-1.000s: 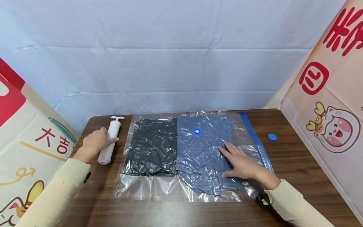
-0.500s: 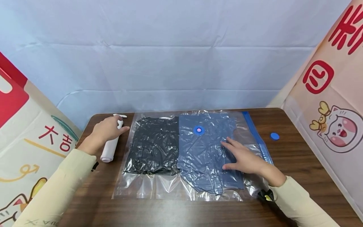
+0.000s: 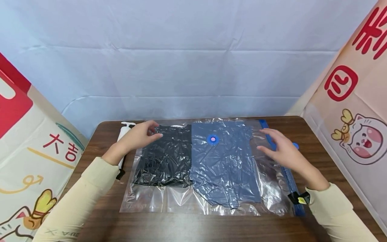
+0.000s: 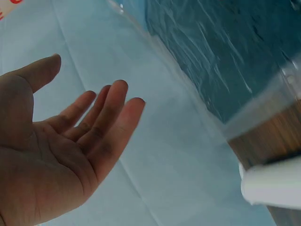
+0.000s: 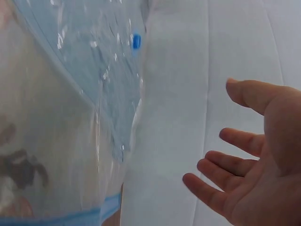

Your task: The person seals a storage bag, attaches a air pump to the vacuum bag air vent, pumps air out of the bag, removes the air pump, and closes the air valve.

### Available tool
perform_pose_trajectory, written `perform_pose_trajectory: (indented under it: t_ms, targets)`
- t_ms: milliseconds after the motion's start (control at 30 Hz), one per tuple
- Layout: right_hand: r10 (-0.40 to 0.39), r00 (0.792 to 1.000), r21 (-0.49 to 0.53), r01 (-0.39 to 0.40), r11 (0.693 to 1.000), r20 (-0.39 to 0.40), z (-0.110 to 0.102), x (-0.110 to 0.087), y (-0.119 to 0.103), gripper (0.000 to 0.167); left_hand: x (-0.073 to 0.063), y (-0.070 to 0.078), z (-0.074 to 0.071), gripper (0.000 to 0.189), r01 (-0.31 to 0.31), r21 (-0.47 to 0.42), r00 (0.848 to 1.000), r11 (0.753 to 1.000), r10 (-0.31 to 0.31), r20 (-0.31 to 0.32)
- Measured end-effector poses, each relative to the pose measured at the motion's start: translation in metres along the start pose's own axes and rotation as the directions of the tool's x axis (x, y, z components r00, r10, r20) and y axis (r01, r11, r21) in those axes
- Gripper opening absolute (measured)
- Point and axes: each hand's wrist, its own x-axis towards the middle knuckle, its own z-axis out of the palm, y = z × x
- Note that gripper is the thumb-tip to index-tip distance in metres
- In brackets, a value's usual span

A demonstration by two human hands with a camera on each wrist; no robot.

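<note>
A clear vacuum storage bag (image 3: 178, 200) lies flat, with a folded black garment (image 3: 166, 158) on its left side and a folded blue one (image 3: 223, 168) on its right. A blue valve (image 3: 213, 139) with a pink centre sits over the blue garment. Above the bag's upper left part hovers my left hand (image 3: 136, 137), fingers loosely bent, holding nothing. My right hand (image 3: 282, 149) is raised over the blue zip edge (image 3: 263, 125), fingers spread and free. Both wrist views show the palms apart from the bag. A white hand pump (image 4: 275, 183) lies left of the bag, partly behind my left forearm in the head view.
The brown wooden table (image 3: 169, 228) carries everything. A blue round cap (image 3: 295, 145) lies right of the bag, partly covered by my right hand. A pale cloth backdrop (image 3: 181, 74) rises behind, with printed panels (image 3: 353, 134) at both sides.
My left hand has moved right from the pump to above the black garment. My right hand has lifted off the blue garment and shifted right, over the zip edge.
</note>
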Motion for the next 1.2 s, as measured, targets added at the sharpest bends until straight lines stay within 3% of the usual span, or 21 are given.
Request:
perform_pose_trajectory:
  t_ms: [100, 167, 300, 467, 600, 700, 800, 900, 1033, 1200]
  targets:
    - [0.049, 0.995, 0.026, -0.046, 0.999, -0.088, -0.008, 0.001, 0.011, 0.055, 0.008, 0.011, 0.007, 0.049, -0.034, -0.032, 0.999, 0.999, 0.033, -0.012]
    - [0.133, 0.982, 0.097, -0.120, 0.988, -0.133, -0.012, 0.001, 0.019, 0.048, 0.016, 0.020, 0.012, 0.049, -0.053, -0.063, 0.998, 0.997, 0.051, -0.028]
    - [0.314, 0.927, 0.268, -0.256, 0.929, -0.205, -0.017, 0.003, 0.037, 0.043, 0.035, 0.036, 0.024, 0.045, -0.101, -0.135, 0.994, 0.986, 0.095, -0.049]
    - [0.437, 0.877, 0.391, -0.336, 0.857, -0.202, -0.023, 0.002, 0.057, 0.044, 0.057, 0.056, 0.044, 0.047, -0.158, -0.193, 0.987, 0.968, 0.153, -0.042]
    - [0.467, 0.869, 0.495, -0.337, 0.801, -0.165, -0.026, 0.000, 0.073, 0.034, 0.072, 0.069, 0.063, 0.050, -0.167, -0.231, 0.986, 0.959, 0.164, -0.032]
    - [0.481, 0.856, 0.451, -0.360, 0.817, -0.189, -0.026, -0.001, 0.084, 0.038, 0.082, 0.075, 0.081, 0.050, -0.173, -0.253, 0.984, 0.952, 0.175, -0.018]
    - [0.478, 0.860, 0.270, -0.424, 0.864, -0.179, -0.024, -0.005, 0.095, 0.051, 0.090, 0.077, 0.101, 0.052, -0.178, -0.244, 0.982, 0.953, 0.186, 0.010]
    - [0.467, 0.878, 0.088, -0.459, 0.884, -0.104, -0.022, -0.011, 0.107, 0.062, 0.096, 0.077, 0.119, 0.057, -0.170, -0.196, 0.982, 0.966, 0.182, 0.045]
    - [0.474, 0.880, -0.018, -0.474, 0.880, -0.011, -0.018, -0.021, 0.125, 0.072, 0.102, 0.075, 0.137, 0.062, -0.141, -0.091, 0.987, 0.986, 0.147, 0.065]
    - [0.461, 0.887, -0.093, -0.460, 0.883, -0.010, -0.009, -0.030, 0.142, 0.071, 0.107, 0.069, 0.151, 0.067, -0.068, -0.047, 0.993, 0.997, 0.072, 0.089]
